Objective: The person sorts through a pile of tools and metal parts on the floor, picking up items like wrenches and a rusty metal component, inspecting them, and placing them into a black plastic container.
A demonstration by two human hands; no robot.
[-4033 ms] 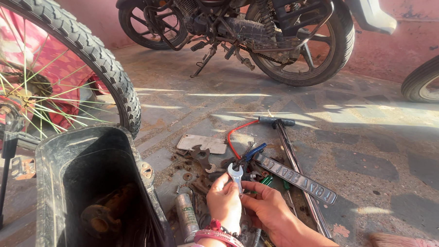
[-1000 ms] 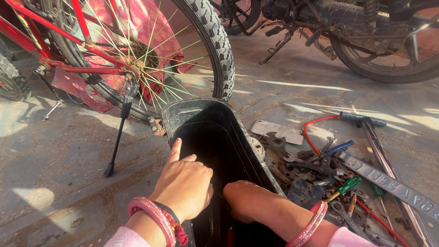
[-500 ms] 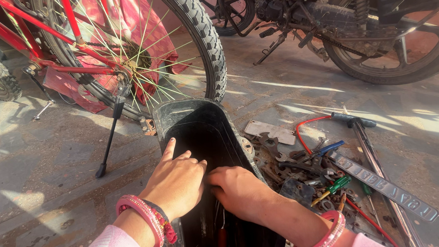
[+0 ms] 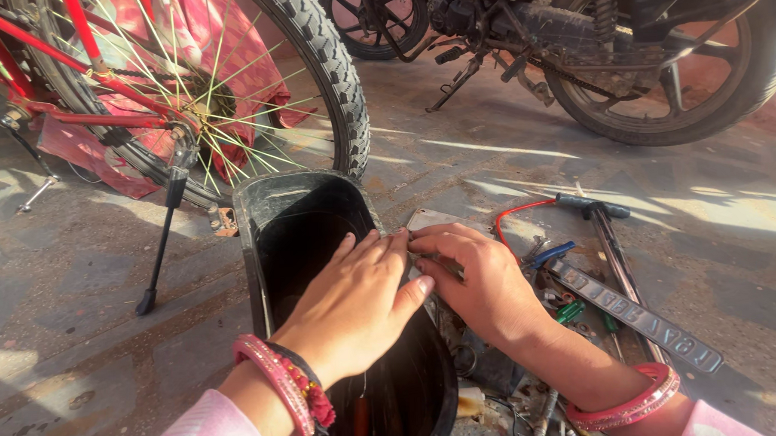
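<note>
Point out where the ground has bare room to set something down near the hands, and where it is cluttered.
Bare concrete lies left of the black tub, beyond the bicycle kickstand, and on the sunlit strip between the tool pile and the motorcycle wheel. Crowded: right of the tub, where the right hand, left hand, blue-handled pliers, the long metal plate and small parts lie together.

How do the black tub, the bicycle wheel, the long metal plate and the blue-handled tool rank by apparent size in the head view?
1. bicycle wheel, partly cut off by the frame
2. black tub, partly covered by hands, so nearly alike
3. long metal plate
4. blue-handled tool
</note>
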